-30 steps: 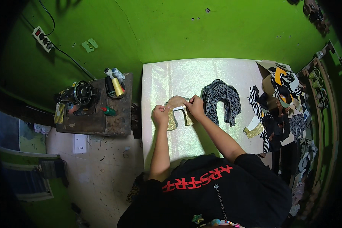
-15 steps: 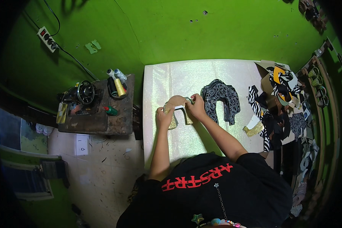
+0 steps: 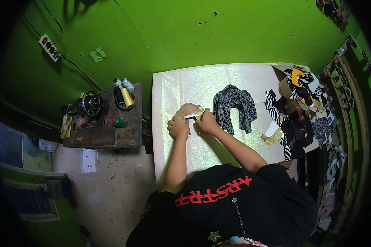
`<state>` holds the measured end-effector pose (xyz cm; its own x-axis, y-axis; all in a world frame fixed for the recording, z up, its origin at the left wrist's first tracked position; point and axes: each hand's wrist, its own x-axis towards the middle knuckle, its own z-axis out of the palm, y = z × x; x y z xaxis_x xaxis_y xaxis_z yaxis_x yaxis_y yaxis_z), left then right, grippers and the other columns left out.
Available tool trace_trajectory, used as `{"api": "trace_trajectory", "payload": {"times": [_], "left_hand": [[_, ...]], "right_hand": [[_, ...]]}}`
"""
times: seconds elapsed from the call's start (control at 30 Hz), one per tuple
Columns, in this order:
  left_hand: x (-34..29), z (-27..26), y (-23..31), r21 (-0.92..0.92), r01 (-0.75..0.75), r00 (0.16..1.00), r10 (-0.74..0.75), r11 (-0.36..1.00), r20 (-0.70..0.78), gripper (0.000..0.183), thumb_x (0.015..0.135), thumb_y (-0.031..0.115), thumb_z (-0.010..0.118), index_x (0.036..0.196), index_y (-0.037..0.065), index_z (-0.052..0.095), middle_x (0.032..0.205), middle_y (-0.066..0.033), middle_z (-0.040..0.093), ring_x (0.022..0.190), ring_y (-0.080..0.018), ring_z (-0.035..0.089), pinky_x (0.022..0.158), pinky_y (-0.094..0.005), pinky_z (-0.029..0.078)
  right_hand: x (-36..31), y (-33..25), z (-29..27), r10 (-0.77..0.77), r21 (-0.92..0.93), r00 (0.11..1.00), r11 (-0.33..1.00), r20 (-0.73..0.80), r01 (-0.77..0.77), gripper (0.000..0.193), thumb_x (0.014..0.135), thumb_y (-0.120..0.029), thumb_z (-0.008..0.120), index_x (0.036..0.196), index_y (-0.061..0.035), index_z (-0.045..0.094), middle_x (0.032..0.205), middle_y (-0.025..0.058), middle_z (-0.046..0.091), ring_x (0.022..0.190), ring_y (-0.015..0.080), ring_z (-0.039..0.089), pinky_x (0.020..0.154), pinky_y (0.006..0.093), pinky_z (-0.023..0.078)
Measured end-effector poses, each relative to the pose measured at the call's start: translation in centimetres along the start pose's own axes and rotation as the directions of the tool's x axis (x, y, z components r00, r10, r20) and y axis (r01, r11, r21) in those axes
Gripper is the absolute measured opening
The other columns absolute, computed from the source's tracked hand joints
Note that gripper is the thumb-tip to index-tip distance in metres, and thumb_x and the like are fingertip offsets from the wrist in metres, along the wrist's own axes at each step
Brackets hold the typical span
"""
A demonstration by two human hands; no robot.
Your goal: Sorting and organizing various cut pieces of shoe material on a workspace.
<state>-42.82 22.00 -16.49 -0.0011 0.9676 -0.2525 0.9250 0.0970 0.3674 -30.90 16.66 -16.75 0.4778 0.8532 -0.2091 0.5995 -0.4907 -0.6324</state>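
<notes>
A U-shaped piece [image 3: 189,109], tan at its curved top with glittery gold at the sides, lies on the pale shimmering sheet that covers the table [image 3: 169,86]. My left hand [image 3: 178,127] grips its left leg with the fingers curled. On the opposite side, my right hand [image 3: 207,122] pinches the right leg, and the fingers hide much of it. A whitish strip shows along the inner curve between the hands. Just right of my right hand rests a stack of black U-shaped pieces [image 3: 233,101] with a white scribble pattern.
Fabric scraps [image 3: 297,103], some zebra-striped, are heaped at the table's right end, with a gold-and-white offcut [image 3: 273,135] beside them. To the left stands a sewing machine [image 3: 91,105] on a wooden table with thread cones [image 3: 127,97] and a green bottle [image 3: 118,122]. Sandals hang on a rack [image 3: 347,99].
Both hands have shifted down the legs of the tan and gold piece, my left hand now covering more of its left leg. The whole view has shifted slightly.
</notes>
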Motion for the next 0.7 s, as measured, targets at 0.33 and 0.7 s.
{"api": "trace_trajectory", "payload": {"times": [0.33,0.7], "left_hand": [[-0.1,0.5,0.3,-0.009,0.092,0.996,-0.092,0.996,-0.019,0.081,0.072,0.035,0.068,0.131,0.008,0.02,0.122,-0.0191,0.036,0.111,-0.0349,0.04,0.086,-0.0476,0.038],[-3.8,-0.9,1.5,-0.174,-0.093,0.984,0.064,0.98,-0.166,0.095,0.067,0.03,0.071,0.136,0.006,0.009,0.136,-0.0166,0.013,0.124,-0.0345,0.016,0.098,-0.0476,0.02]], "right_hand": [[-1.4,-0.6,0.4,-0.049,0.003,0.998,0.999,-0.038,0.049,0.067,0.068,-0.02,0.067,0.115,0.0124,0.031,0.105,0.0306,0.049,0.1,0.0422,0.048,0.091,0.0441,0.036],[-5.1,2.7,-3.0,-0.424,0.127,0.84,0.864,-0.337,0.487,0.054,0.068,-0.007,0.06,0.115,0.0039,0.036,0.11,0.0235,0.041,0.106,0.0389,0.04,0.093,0.0413,0.033]]}}
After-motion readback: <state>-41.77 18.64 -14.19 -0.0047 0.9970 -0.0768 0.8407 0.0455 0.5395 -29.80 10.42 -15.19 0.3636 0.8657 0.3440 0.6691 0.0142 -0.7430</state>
